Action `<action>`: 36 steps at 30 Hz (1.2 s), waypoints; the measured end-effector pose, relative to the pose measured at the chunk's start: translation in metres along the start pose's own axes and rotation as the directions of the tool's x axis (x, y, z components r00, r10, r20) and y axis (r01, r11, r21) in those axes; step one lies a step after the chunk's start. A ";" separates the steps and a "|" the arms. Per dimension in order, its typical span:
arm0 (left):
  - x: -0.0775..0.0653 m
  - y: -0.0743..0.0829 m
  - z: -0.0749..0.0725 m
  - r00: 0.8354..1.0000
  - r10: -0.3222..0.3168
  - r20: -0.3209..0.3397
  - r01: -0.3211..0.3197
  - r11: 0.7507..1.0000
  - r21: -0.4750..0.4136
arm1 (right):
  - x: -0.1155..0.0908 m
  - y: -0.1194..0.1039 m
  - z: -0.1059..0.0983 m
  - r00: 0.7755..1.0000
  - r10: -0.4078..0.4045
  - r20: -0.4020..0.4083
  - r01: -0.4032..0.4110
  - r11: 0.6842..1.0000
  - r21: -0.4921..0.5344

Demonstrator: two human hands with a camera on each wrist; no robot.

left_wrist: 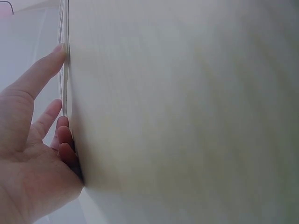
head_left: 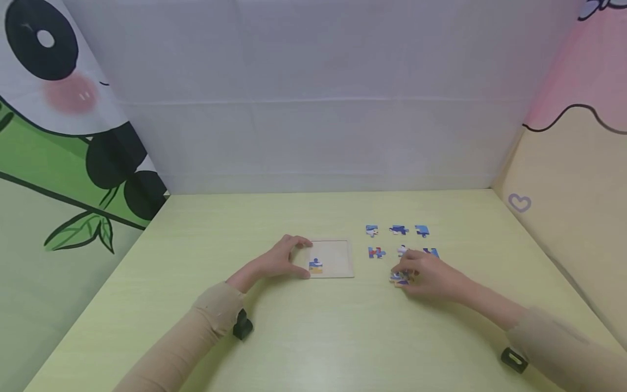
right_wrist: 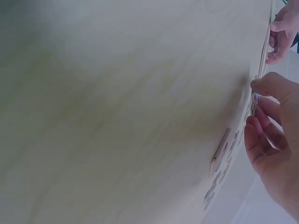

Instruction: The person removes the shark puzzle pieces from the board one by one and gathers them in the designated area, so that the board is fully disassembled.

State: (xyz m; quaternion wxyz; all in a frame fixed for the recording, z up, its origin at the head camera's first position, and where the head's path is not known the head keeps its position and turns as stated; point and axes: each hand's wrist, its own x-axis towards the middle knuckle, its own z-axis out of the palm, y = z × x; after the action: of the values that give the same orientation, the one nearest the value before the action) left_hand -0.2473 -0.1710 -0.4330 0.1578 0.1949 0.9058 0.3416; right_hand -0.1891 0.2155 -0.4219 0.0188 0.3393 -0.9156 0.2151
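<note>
A flat, shallow-rimmed puzzle board lies on the table with one picture piece in its near left corner. My left hand spans its left side, thumb at the near corner and fingertips at the far one, gripping the edge. To the right of the board, my right hand pinches a puzzle piece between thumb and fingertips, low over the table. Under those fingers, blue, white and yellow printed pieces show, partly hidden by the hand.
More loose puzzle pieces lie in rows beyond my right hand: a far row with a blue piece, and a nearer row with a red and blue piece. A pale wall sheet stands behind the wooden table.
</note>
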 end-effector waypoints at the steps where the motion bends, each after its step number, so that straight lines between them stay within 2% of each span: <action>1: 0.000 0.000 0.000 1.000 -0.001 0.001 0.001 1.000 -0.001 | -0.001 0.000 0.000 1.000 -0.002 0.002 0.002 1.000 -0.003; 11: -0.001 0.000 0.000 1.000 0.002 -0.002 -0.002 1.000 0.010 | -0.015 0.010 -0.004 0.997 0.026 0.068 -0.029 0.999 0.033; 16: -0.003 0.003 0.000 1.000 0.004 -0.001 -0.004 1.000 -0.003 | -0.018 0.012 -0.007 0.994 0.052 0.092 -0.053 0.999 0.006; 28: -0.003 0.003 -0.001 1.000 0.009 -0.001 -0.009 1.000 0.004 | -0.024 0.011 -0.008 0.997 0.050 0.057 -0.050 0.999 -0.010; 36: -0.002 0.002 -0.001 1.000 0.006 -0.001 -0.006 1.000 0.004 | -0.025 0.011 -0.009 0.996 0.065 0.066 -0.065 0.998 -0.006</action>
State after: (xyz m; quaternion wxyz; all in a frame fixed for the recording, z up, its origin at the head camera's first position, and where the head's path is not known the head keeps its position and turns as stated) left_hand -0.2453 -0.1709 -0.4310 0.1558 0.1977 0.9060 0.3404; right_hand -0.1782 0.2421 -0.4226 -0.0178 0.3161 -0.9267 0.2025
